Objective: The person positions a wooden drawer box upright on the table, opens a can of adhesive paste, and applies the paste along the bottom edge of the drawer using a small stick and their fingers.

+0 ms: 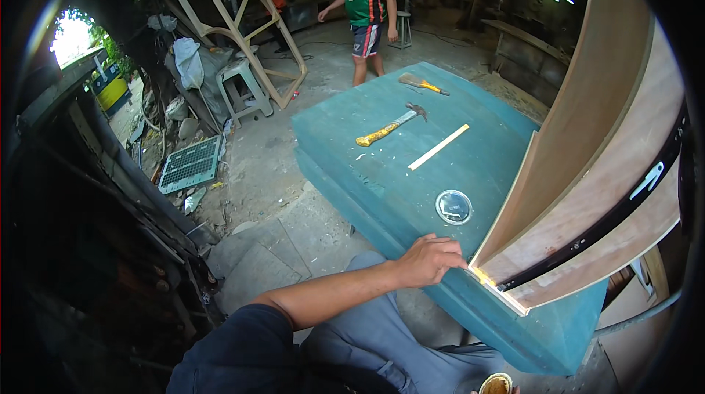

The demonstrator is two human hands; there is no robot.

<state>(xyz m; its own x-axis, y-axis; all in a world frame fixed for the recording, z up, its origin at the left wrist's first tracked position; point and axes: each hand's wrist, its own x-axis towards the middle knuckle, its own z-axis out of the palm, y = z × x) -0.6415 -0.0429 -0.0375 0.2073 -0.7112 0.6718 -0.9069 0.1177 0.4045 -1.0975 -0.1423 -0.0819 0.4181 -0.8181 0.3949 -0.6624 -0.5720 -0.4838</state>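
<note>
My left hand (432, 260) is at the lower corner of a wooden drawer (580, 203), fingers pinched together; whatever lies between the fingertips is hidden. The drawer is plywood, stands upright on the table and has a black metal slide (587, 240) with a white lever along its side. Yellowish, wet-looking stuff (481, 276) lies on its bottom edge, beside my fingertips. At the lower rim, my right hand (516, 390) shows only as bits of fingers around a small round can (496, 384) with brownish-yellow contents.
On the teal table (382, 181) lie a clear round lid (454, 207), a wood strip (438, 147), a claw hammer (391, 125) and a yellow-handled tool (424, 84). Beyond stand a person (365, 12), a plastic stool (244, 89) and wooden frames (250, 27).
</note>
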